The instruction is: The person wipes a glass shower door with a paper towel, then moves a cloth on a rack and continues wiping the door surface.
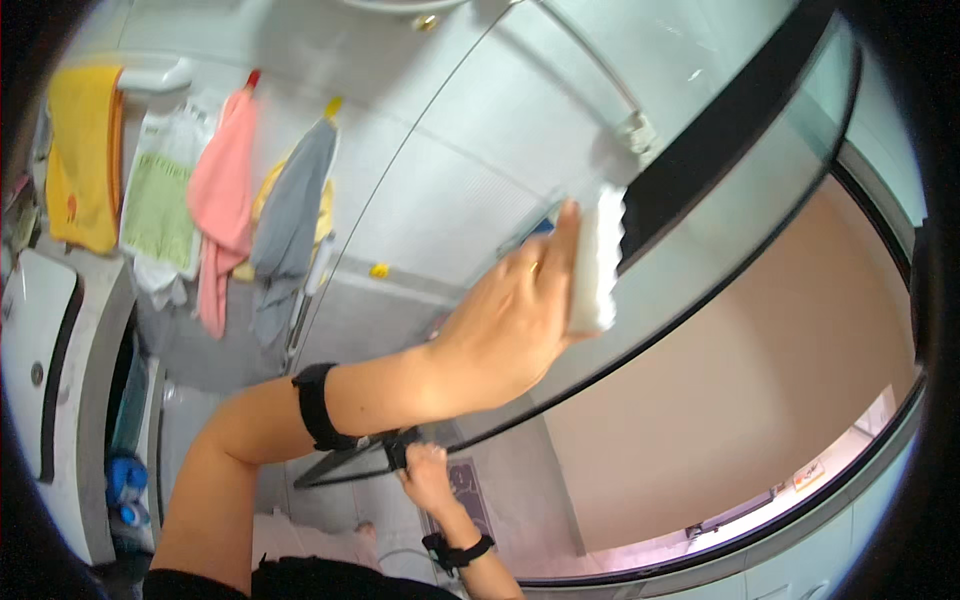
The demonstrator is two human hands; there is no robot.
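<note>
Left hand (505, 320): closed on white sponge (596, 262), pressed flat to the curved glass door (700, 240).
Right hand (425, 472): gripping the door's lower corner to steady it.

A clear plastic package (160, 190) holding green cloth hangs on the left wall, between yellow and pink towels.

Glossy glass, soft cloth, matt tile.

Clear, smooth, reflective glass door (700, 200) with dark rubbery edge trim; white spongy block (596, 265), matt and porous, pressed against it. Soft woven cloths on the wall: yellow towel (82, 160), pink rag (225, 200), grey rag (290, 215). Matt grey tiled wall (330, 50). Black fabric wristband (316, 405).
</note>
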